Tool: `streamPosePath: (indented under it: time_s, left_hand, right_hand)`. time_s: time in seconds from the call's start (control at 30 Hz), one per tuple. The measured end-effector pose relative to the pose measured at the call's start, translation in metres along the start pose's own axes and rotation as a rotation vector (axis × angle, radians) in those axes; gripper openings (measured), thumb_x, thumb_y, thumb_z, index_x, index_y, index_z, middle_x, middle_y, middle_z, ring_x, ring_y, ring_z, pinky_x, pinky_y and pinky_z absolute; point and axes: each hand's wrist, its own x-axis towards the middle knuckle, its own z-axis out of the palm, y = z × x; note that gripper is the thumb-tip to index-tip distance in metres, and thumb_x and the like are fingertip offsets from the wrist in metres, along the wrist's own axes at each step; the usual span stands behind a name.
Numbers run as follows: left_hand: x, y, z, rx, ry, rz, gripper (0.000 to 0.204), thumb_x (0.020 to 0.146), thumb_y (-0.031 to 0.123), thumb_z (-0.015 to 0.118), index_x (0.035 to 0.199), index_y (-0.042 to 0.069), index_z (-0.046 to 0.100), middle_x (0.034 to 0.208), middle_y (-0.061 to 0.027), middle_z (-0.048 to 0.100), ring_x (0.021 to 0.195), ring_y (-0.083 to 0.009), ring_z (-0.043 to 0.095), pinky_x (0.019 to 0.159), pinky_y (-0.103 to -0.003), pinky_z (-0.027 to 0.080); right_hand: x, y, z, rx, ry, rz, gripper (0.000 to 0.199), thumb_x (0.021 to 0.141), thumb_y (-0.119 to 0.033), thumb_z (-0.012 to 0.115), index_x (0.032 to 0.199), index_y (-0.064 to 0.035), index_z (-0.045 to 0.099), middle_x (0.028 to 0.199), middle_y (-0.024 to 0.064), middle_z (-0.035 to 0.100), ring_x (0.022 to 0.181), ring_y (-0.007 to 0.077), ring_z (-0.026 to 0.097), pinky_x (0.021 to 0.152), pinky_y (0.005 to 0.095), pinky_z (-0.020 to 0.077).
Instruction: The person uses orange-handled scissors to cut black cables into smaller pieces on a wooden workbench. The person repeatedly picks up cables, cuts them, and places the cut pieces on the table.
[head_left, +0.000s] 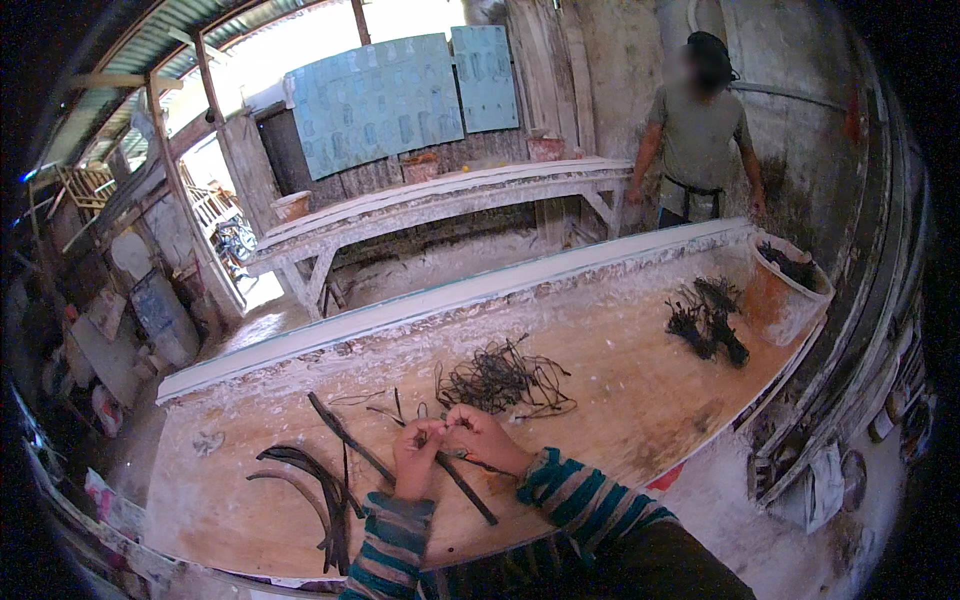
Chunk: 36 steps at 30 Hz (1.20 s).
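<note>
My left hand and my right hand meet at the near middle of the wooden board, fingertips pinched close together. What lies between the fingers is too small to make out; a thin dark end shows just beyond them. Under the hands a long dark strip runs slantwise across the board, its near end coming out below. Several curved black strips lie left of my left hand. A tangle of thin dark cords rests just beyond my right hand.
Dark bundles lie at the board's right, beside an orange, white-smeared bucket holding dark material. A pale raised rail borders the far side. Beyond it stand a long white bench with pots and a person. Long slats line the right.
</note>
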Motion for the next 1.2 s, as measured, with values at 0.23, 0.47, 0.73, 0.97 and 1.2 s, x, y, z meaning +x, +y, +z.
streamPosePath:
  time_s: [0.23,0.47,0.73,0.97,1.2]
  left_hand:
    - [0.002,-0.006,-0.001,-0.055,0.003,-0.023,0.007,0.083,0.007,0.06,0.088,0.003,0.057,0.083,-0.0019,0.058,0.075,-0.0092,0.053,0.067,-0.022,0.044]
    - [0.003,-0.011,-0.004,-0.006,-0.028,0.035,0.007,0.087,0.006,0.054,0.093,0.002,0.055,0.082,-0.0007,0.055,0.076,-0.0077,0.052,0.067,-0.021,0.043]
    - [0.002,0.001,-0.002,0.24,0.068,0.18,0.006,0.083,0.001,0.056,0.087,-0.002,0.059,0.083,-0.0053,0.058,0.077,-0.0124,0.054,0.07,-0.024,0.043]
    - [0.003,-0.002,-0.004,0.328,0.071,0.225,0.012,0.078,0.001,0.062,0.09,0.001,0.064,0.085,-0.0081,0.062,0.079,-0.0162,0.058,0.073,-0.027,0.045]
    - [0.001,-0.005,-0.002,0.192,0.101,0.051,0.011,0.08,0.002,0.062,0.09,-0.001,0.064,0.086,-0.0054,0.061,0.077,-0.0109,0.054,0.069,-0.022,0.042]
  right_hand:
    - [0.003,0.012,0.0,0.257,-0.076,0.116,0.006,0.088,-0.01,0.051,0.086,-0.0048,0.05,0.079,-0.004,0.047,0.074,0.0028,0.044,0.066,0.0186,0.0388]
    - [0.001,0.009,-0.001,0.438,-0.108,0.2,0.006,0.088,-0.011,0.051,0.09,-0.0049,0.051,0.081,-0.0036,0.05,0.075,0.0038,0.047,0.067,0.0193,0.0407]
    - [0.002,0.01,-0.003,0.369,-0.078,0.281,0.014,0.089,-0.017,0.054,0.095,-0.0043,0.054,0.084,-0.002,0.053,0.075,0.0043,0.048,0.069,0.02,0.0416]
    - [0.0,0.009,-0.004,0.338,-0.047,0.202,0.018,0.088,-0.018,0.056,0.097,-0.0027,0.055,0.087,-0.0008,0.055,0.076,0.0046,0.049,0.07,0.02,0.0423]
    - [-0.001,0.012,-0.005,0.359,-0.03,0.21,0.021,0.088,-0.017,0.056,0.102,-0.0008,0.056,0.093,0.0011,0.058,0.082,0.006,0.053,0.073,0.0211,0.0442]
